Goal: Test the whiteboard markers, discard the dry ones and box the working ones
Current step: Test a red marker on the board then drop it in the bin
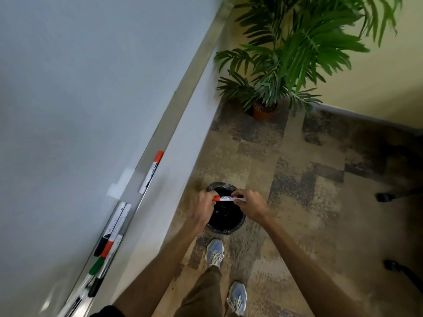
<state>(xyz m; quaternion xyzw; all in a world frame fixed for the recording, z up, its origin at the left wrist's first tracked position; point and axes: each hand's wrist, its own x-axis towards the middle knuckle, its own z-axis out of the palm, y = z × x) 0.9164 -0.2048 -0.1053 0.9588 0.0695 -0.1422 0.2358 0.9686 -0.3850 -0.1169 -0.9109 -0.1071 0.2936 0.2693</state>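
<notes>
Both of my hands grip one red marker [229, 198] level above the black-lined bin [225, 208], left hand [204, 205] pinching its red cap, right hand [248, 203] closed round the white barrel, more markers [109, 243] on the whiteboard ledge [160, 143] at left.

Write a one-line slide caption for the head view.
Both hands, left hand and right hand, hold a red-capped marker level above the black-lined bin, more markers on the whiteboard tray.

red-capped marker [229, 198] | level, over black-lined bin [225, 216] | more markers [109, 243] on tray
</notes>
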